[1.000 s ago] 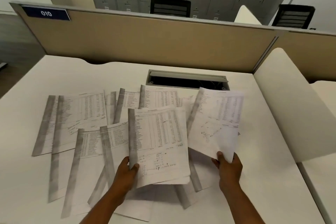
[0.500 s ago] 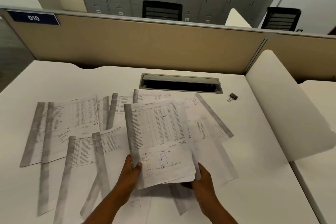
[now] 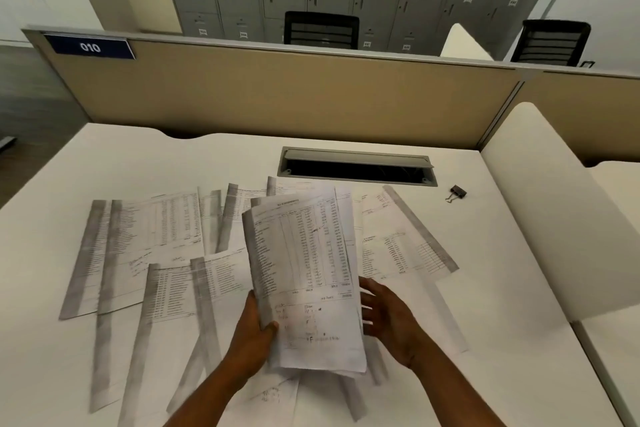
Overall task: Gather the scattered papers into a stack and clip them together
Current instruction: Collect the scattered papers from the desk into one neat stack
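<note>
**Partial stack in the left hand, loose sheets to either side**

We hold a partial stack point(image 3: 304, 274) of printed sheets raised off the desk point(image 3: 502, 288), its long axis running away from us and leaning slightly to the left at the top. The left hand point(image 3: 251, 333) is closed on the stack's lower left edge, thumb over the front face and fingers hidden behind. The right hand point(image 3: 388, 315) is empty, with fingers spread beside the stack's right edge; whether the fingertips touch the paper we cannot tell.

The remaining loose papers lie flat on the desk on both sides. A broad spread of left sheets point(image 3: 145, 246) fans out well to the left of the stack, their long axes roughly parallel to it. A right sheet point(image 3: 401, 239) lies just beyond the right hand, its long axis turned diagonally, far end leftward, near end rightward. More sheets lie under and in front of our forearms.

We judge that the free right hand is the nearer one to the right sheet, which lies forward and slightly right of it, so a short reach would take it, with a turn needed to align it to the stack. The binder clip point(image 3: 458, 192) rests alone on the desk, well apart to the far right, beside the cable slot point(image 3: 356, 166).
</note>
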`<state>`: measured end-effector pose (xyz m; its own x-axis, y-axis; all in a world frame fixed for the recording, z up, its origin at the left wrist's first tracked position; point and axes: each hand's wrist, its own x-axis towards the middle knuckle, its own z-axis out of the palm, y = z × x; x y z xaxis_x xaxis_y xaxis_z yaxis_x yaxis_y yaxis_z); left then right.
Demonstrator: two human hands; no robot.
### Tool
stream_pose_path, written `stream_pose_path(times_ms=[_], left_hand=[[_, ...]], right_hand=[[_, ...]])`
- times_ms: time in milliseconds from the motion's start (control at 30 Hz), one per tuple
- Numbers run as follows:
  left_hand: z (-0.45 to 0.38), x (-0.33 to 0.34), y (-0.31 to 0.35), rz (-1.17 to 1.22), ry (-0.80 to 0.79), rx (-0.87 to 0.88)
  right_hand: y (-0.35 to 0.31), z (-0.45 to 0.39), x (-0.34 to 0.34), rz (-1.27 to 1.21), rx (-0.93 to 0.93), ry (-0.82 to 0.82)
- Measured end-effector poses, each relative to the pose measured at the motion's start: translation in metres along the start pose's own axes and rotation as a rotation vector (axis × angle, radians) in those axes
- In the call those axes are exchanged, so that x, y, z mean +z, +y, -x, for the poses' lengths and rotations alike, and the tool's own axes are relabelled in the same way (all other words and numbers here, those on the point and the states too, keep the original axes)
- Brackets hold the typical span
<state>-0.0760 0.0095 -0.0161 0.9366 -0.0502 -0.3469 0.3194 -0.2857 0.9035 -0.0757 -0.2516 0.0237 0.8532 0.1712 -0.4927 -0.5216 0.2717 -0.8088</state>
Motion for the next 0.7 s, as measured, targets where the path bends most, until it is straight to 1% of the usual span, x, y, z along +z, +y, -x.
stream_pose_path(times_ms=[67, 100, 167, 233, 267, 333, 433, 500, 633, 700], left_hand=[[0.0, 0.001, -0.001, -0.038, -0.008, -0.044], [0.0, 0.002, -0.002, -0.057, -0.004, -0.069], [0.0, 0.002, -0.006, -0.107, 0.003, -0.103], [-0.002, -0.001, -0.011, -0.139, -0.006, -0.127], [-0.003, -0.003, -0.014, -0.143, -0.016, -0.136], [-0.003, -0.005, -0.014, -0.118, -0.045, -0.15], [-0.003, -0.008, -0.012, -0.008, -0.071, -0.165], [-0.006, -0.01, -0.007, 0.092, -0.089, -0.187], [-0.015, -0.01, 0.009, 0.236, -0.155, -0.228], [-0.018, -0.007, 0.014, 0.239, -0.197, -0.235]], right_hand=[[-0.003, -0.009, 0.013, 0.23, 0.028, 0.086], [-0.001, -0.013, 0.018, 0.277, 0.048, 0.131], [0.004, -0.018, 0.024, 0.232, 0.04, 0.206], [0.008, -0.021, 0.023, 0.109, -0.001, 0.242], [0.011, -0.023, 0.02, 0.091, -0.008, 0.263], [0.016, -0.03, 0.012, 0.159, 0.011, 0.32], [0.029, -0.039, 0.002, 0.269, 0.017, 0.326], [0.031, -0.038, 0.002, 0.301, 0.001, 0.322], [0.029, -0.029, -0.002, 0.267, -0.004, 0.307], [0.032, -0.028, -0.008, 0.236, 0.005, 0.3]])
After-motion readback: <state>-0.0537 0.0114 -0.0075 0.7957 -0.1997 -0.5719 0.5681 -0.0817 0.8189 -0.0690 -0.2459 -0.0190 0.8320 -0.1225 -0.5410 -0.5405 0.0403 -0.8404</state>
